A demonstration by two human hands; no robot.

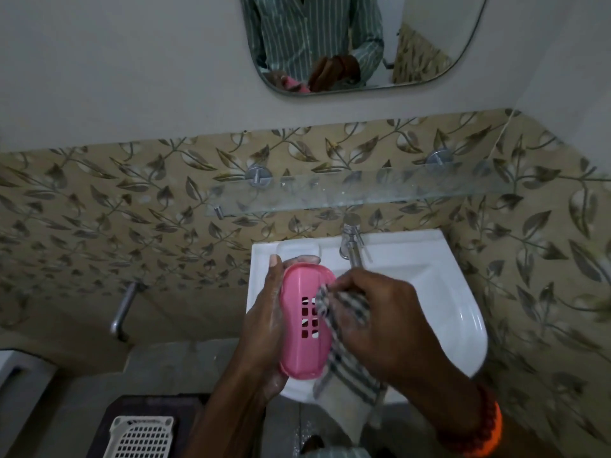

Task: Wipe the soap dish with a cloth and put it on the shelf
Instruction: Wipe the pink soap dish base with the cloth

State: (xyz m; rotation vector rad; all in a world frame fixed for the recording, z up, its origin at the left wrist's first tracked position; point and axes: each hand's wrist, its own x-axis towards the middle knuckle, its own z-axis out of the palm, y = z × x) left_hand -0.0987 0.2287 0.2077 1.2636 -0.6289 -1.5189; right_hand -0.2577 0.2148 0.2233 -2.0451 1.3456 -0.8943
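My left hand [264, 322] holds a pink oval soap dish [299, 328] with drain slots, tilted on its side above the white basin [463, 312]. My right hand [380, 325] grips a checked grey-and-white cloth [350, 368] and presses one corner of it against the dish's slotted face. The rest of the cloth hangs down below the dish. A glass shelf [363, 193] on metal pegs runs along the leaf-patterned tiles above the basin, with nothing standing on it.
A chrome tap [352, 246] stands at the back of the basin. A mirror [357, 44] hangs on the wall above. A metal pipe [124, 309] juts from the tiles at left. A white perforated lid [142, 436] lies on a dark stool at bottom left.
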